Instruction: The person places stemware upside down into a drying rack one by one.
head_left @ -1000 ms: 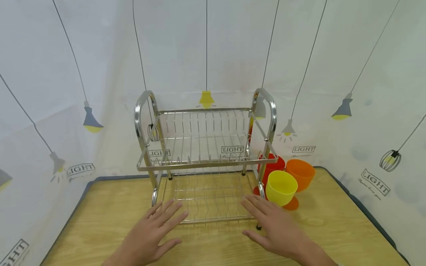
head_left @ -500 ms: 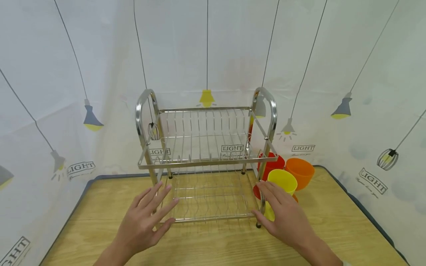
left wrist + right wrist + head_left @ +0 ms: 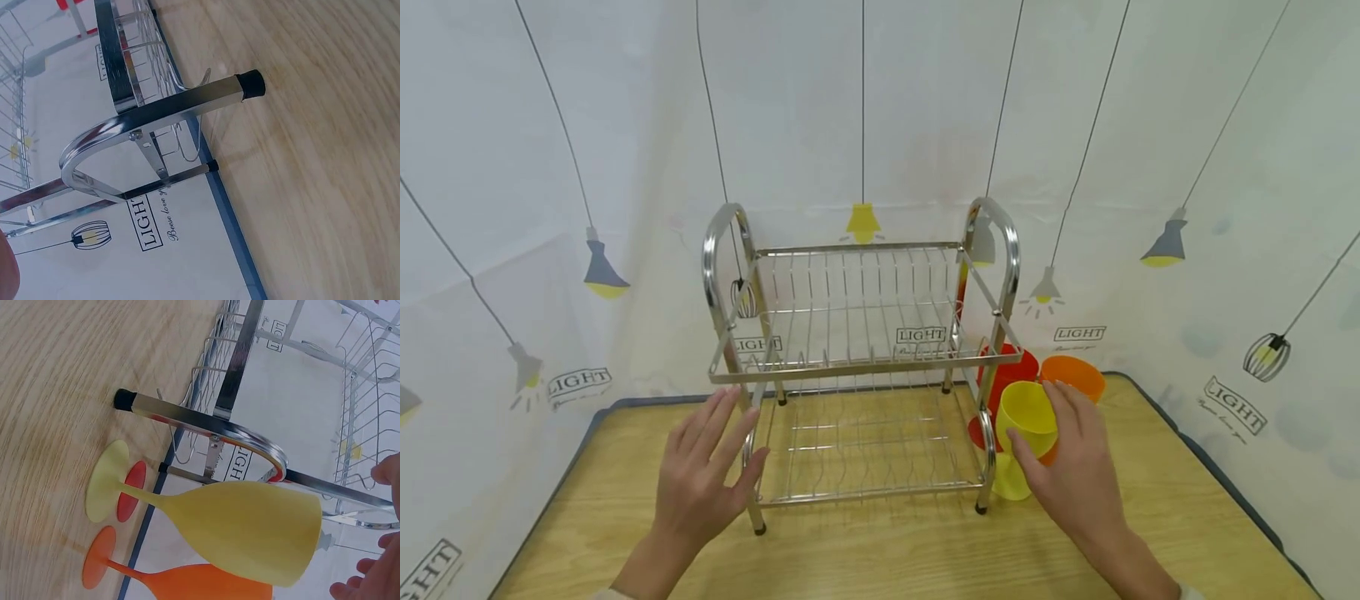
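Observation:
A two-tier metal dish rack (image 3: 865,368) stands upright on the wooden table, its wire shelves bare. My left hand (image 3: 700,467) hovers by the rack's left front leg, fingers extended and holding nothing. On the other side, my right hand (image 3: 1078,467) is raised beside a yellow goblet (image 3: 250,528), thumb and fingers spread apart. In the right wrist view those fingers (image 3: 372,575) show a gap from the goblet's rim. Partly covered by the right hand in the head view is an orange goblet (image 3: 1075,373). A red goblet (image 3: 1003,375) stands behind the rack's right post.
The wooden table (image 3: 880,554) runs back to a dark blue edge (image 3: 662,400). Behind and along both sides hangs a pale wall covering (image 3: 880,100) printed with lamps and lettering. The rack's black-capped front foot (image 3: 253,84) sits near the left hand.
Both hands have moved apart and farther forward. The left hand shifted left to outside the rack's leg; the right hand shifted right, up to the yellow goblet.

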`<state>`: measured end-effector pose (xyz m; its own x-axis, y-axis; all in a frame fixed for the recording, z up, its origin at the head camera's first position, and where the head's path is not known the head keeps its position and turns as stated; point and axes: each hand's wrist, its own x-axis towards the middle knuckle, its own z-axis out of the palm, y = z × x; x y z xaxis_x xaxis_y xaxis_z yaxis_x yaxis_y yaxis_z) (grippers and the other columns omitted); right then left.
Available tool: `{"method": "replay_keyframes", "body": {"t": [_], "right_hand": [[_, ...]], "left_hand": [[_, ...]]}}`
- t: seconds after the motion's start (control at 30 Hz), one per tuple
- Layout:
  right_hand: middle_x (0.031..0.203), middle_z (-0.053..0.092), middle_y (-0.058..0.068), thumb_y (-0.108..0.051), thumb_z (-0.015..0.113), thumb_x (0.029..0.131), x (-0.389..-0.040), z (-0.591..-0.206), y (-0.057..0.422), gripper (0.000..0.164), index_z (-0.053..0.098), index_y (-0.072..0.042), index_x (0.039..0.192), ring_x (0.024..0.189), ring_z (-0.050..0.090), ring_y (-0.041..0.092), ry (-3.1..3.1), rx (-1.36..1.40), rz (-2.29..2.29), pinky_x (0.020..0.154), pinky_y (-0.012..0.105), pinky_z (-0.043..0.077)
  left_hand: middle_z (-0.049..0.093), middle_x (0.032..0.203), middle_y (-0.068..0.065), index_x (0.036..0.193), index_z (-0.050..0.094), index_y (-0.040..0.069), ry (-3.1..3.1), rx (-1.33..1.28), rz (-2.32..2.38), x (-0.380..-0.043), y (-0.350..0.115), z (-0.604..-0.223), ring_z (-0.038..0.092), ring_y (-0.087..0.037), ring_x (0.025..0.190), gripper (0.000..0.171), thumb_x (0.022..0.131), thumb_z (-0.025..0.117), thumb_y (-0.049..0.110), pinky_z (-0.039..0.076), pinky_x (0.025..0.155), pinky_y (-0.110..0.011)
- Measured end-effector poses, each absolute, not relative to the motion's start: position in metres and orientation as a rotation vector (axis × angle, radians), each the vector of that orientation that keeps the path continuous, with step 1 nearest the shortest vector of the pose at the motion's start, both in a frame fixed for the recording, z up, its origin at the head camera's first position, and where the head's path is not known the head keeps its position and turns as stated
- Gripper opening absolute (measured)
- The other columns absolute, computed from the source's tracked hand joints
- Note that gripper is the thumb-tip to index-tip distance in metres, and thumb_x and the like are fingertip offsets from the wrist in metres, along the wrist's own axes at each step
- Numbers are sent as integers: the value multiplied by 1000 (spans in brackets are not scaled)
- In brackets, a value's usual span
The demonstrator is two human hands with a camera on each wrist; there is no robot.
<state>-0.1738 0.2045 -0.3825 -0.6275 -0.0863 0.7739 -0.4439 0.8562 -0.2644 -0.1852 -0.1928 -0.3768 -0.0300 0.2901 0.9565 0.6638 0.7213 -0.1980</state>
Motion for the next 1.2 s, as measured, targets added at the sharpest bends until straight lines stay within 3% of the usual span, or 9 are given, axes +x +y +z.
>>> {"method": "replay_keyframes", "body": {"t": [0.13, 0.3, 0.43, 0.6, 0.77, 1.0, 1.2], "right_hand": [[127, 41, 24, -28, 76, 69, -174, -386, 207, 78, 40, 5, 130, 111, 39, 40, -2251, 286, 601, 83, 56, 43], [125, 41, 25, -26, 78, 68, -177, -385, 213, 81, 37, 5, 130, 108, 39, 42, -2312, 183, 632, 80, 58, 43], [122, 41, 26, -29, 78, 69, -177, -385, 220, 82, 35, 4, 131, 106, 39, 42, -2345, 107, 652, 79, 59, 42], [126, 38, 27, -38, 74, 72, -176, -388, 223, 88, 30, 4, 135, 110, 36, 43, -2400, 32, 705, 83, 61, 39], [126, 37, 28, -44, 70, 74, -175, -395, 221, 92, 25, 4, 138, 108, 38, 43, -2458, -9, 733, 83, 61, 39], [126, 36, 30, -49, 67, 76, -174, -400, 219, 95, 21, 4, 139, 105, 41, 45, -2497, -60, 774, 81, 62, 40], [129, 33, 29, -54, 64, 76, -177, -405, 216, 99, 16, 3, 141, 108, 40, 45, -2544, -116, 872, 84, 62, 37]], "left_hand": [[60, 109, -22, 108, 63, -3, -1581, -720, -365, -188, -193, -377, 55, -41, 99, 40, 86, 57, 30, 42, 74, -51], [61, 105, -21, 107, 62, -6, -1562, -585, -401, -195, -190, -382, 55, -42, 97, 43, 85, 58, 31, 37, 90, -55], [60, 109, -20, 111, 59, -7, -1609, -511, -463, -201, -190, -388, 54, -41, 99, 49, 83, 61, 33, 38, 88, -57], [56, 116, -18, 121, 52, -5, -1783, -434, -625, -204, -191, -391, 52, -35, 106, 52, 84, 60, 32, 42, 86, -51], [54, 120, -15, 124, 49, -3, -1905, -330, -826, -203, -189, -389, 50, -30, 110, 49, 82, 64, 19, 43, 87, -48], [58, 116, -7, 120, 53, 3, -1933, -249, -998, -205, -186, -380, 52, -20, 108, 34, 86, 57, 10, 44, 89, -38], [60, 111, -6, 123, 52, 5, -1912, -199, -1075, -206, -186, -376, 56, -20, 101, 38, 87, 59, 11, 47, 85, -39]]}}
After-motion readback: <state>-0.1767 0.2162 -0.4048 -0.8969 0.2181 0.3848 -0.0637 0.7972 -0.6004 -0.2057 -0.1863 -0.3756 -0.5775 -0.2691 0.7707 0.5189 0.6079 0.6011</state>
